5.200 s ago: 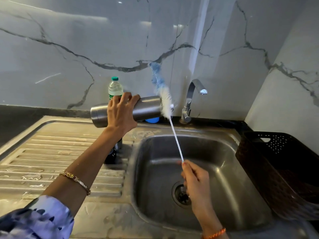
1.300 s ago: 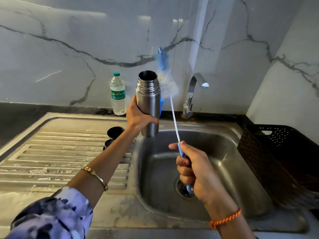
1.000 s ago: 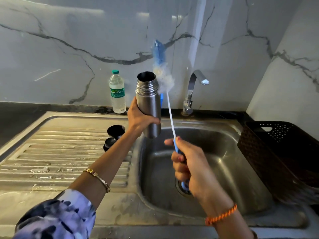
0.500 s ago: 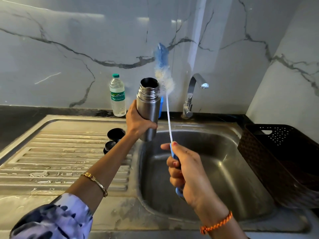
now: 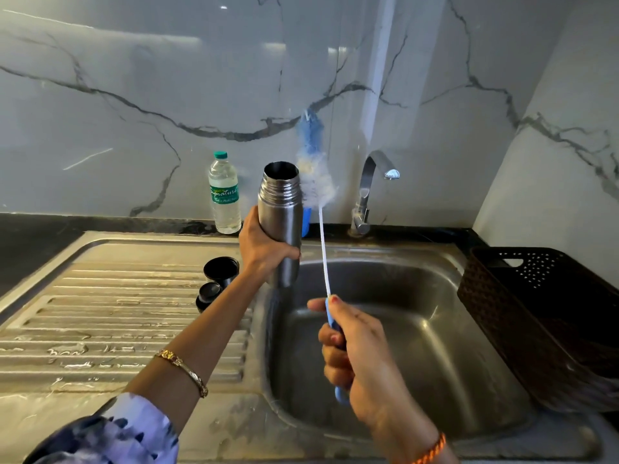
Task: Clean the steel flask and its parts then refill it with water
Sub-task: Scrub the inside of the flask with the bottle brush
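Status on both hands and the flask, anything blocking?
Left hand grips steel flask, upright, mouth open. Right hand grips bottle brush, head outside, beside flask mouth. Nothing blocking; tap dry, black caps on drainboard.

- The open-mouthed cylindrical steel flask: its interior is dark, contents cannot be told; the left hand covers part of its lower body.
- The long bottle brush with blue and white bristles: bristle head blurred, outline indistinct; the middle of its blue handle is hidden inside the right hand.
- A blue object behind the flask: mostly hidden, identity cannot be told.
- The 2 black round caps on the drainboard: the nearer 1 partly hidden by the left forearm.
- The dark brown woven plastic basket: cut off by the right edge.
- The clear plastic water bottle with green cap: small label print unreadable.
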